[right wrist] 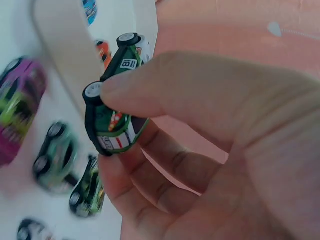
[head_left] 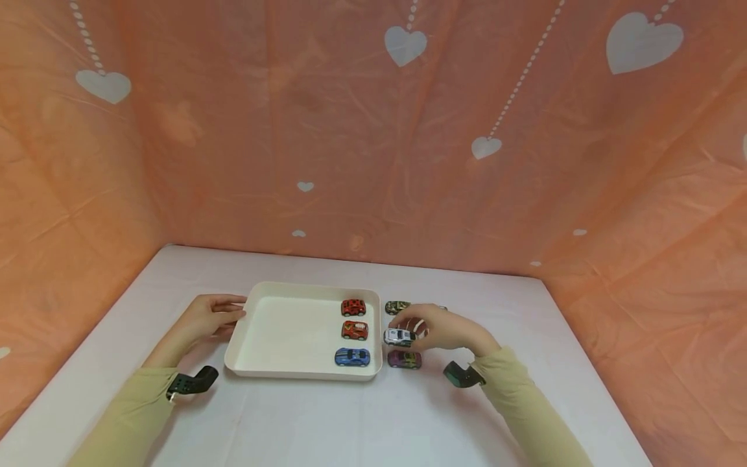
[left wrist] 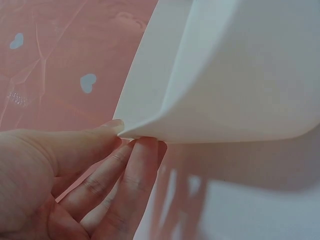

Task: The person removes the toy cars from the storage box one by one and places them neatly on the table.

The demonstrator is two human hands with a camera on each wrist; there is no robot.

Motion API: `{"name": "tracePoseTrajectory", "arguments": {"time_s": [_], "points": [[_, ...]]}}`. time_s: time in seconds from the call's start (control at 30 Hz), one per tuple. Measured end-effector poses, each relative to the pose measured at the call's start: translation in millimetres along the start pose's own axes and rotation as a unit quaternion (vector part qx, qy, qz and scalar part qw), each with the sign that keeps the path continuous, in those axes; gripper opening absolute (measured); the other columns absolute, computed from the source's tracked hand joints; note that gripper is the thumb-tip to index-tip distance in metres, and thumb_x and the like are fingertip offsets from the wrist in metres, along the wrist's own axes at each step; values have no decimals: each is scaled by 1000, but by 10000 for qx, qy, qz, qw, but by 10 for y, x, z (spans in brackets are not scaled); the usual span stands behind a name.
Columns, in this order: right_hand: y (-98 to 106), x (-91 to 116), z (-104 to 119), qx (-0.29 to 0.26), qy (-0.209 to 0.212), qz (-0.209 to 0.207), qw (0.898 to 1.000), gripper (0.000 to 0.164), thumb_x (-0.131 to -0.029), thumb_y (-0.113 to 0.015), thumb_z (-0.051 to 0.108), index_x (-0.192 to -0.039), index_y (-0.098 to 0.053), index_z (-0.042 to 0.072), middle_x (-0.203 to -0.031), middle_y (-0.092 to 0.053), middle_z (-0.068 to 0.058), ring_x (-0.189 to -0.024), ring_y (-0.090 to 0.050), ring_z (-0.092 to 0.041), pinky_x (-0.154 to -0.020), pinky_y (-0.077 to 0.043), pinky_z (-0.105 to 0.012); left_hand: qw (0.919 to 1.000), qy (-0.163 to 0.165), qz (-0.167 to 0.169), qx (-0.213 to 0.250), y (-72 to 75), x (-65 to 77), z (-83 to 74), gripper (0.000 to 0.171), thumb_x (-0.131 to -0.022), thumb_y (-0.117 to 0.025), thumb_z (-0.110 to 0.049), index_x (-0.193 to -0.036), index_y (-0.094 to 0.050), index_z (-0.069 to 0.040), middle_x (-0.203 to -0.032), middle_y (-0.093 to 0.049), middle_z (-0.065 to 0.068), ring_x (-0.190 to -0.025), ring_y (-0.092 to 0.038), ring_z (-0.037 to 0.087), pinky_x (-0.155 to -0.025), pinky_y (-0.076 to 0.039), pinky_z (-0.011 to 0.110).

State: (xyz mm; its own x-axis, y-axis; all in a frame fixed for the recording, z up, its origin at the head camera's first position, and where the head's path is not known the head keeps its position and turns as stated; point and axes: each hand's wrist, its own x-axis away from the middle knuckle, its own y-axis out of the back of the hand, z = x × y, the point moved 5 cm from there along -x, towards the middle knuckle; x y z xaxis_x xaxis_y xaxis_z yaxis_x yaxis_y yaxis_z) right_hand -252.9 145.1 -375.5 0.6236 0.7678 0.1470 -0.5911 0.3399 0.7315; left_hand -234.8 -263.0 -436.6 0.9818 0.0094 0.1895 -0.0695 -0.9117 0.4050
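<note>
My right hand (head_left: 446, 325) pinches a white and green toy car (head_left: 399, 336) between thumb and fingers, just outside the right wall of the white tray (head_left: 303, 375). In the right wrist view this toy car shows dark green sides and grey wheels, the thumb pressing beside one wheel. At the tray's left side, my left hand (head_left: 205, 316) pinches the rim, thumb on top and fingers beneath. Along the right side inside the tray sit a red toy car (head_left: 353, 307) at the back, an orange-red toy car (head_left: 354, 330) and a blue toy car (head_left: 352, 357) at the front.
Right of the tray stand a purple toy car (head_left: 404, 360) and a camouflage toy car (head_left: 397, 307). The right wrist view also shows a pale green toy car (right wrist: 55, 157) and a white toy car (right wrist: 34, 230). An orange curtain (head_left: 327, 143) with hearts surrounds the white table (head_left: 292, 428).
</note>
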Motion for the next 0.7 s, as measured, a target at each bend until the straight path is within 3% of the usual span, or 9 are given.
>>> {"name": "tracePoseTrajectory", "arguments": {"time_s": [0.33, 0.7], "points": [[28, 365, -290, 82, -249, -267, 9993, 43, -80, -70, -3, -120, -63, 13, -113, -61, 4, -102, -57, -19, -90, -48, -40, 10000, 33, -15, -33, -5, -10, -14, 47, -91, -66, -11, -130, -51, 10, -109, -64, 22, -76, -65, 17, -62, -55, 29], [6, 597, -526, -85, -314, -364, 9988, 44, -79, -68, -6, -120, -62, 8, -120, -61, -6, -106, -58, -24, -90, -48, -40, 9999, 70, -46, -55, -2, -8, 3, 47, -91, -66, -11, -130, -51, 10, -109, -65, 22, -77, -65, 16, -62, -54, 29]]}}
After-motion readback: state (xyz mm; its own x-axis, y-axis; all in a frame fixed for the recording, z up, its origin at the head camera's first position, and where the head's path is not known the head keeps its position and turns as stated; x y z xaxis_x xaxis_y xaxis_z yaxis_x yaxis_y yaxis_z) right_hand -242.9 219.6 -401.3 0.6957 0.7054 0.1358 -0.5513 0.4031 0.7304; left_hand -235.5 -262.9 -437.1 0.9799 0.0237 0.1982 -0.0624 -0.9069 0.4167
